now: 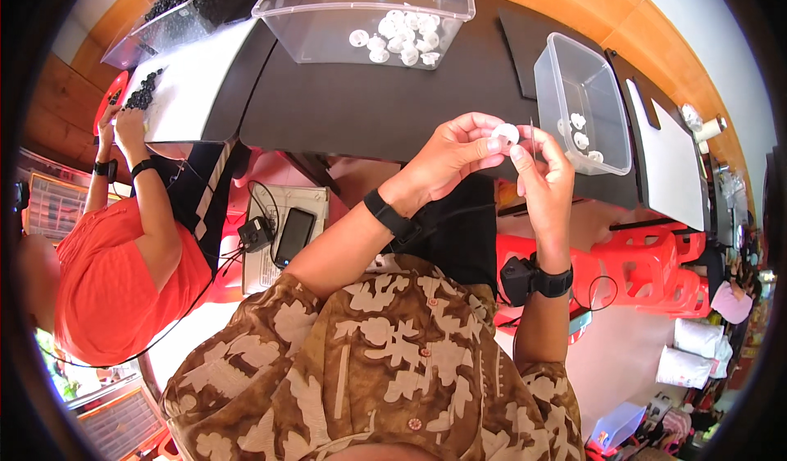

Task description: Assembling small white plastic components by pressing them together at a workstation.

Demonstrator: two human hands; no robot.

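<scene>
A small round white plastic piece [506, 134] is pinched between the thumb and fingers of my left hand [459, 151], held up above the table's front edge. Close beside it, my right hand [546, 178] is closed on a thin, dark, blade-like tool [532, 137] standing nearly upright; its exact kind is too small to tell. Past my hands stands a large clear plastic bin [307, 34] with a heap of similar white pieces [403, 36]. To the right, a smaller clear plastic box [607, 100] holds several more white pieces [580, 139].
The dark table [344, 104] spans the front. At left, a co-worker in a red shirt [123, 276] handles small black pieces [143, 92] on a white sheet [193, 84]. Red stools [639, 264] stand below right. A phone [296, 235] lies on a box at my left.
</scene>
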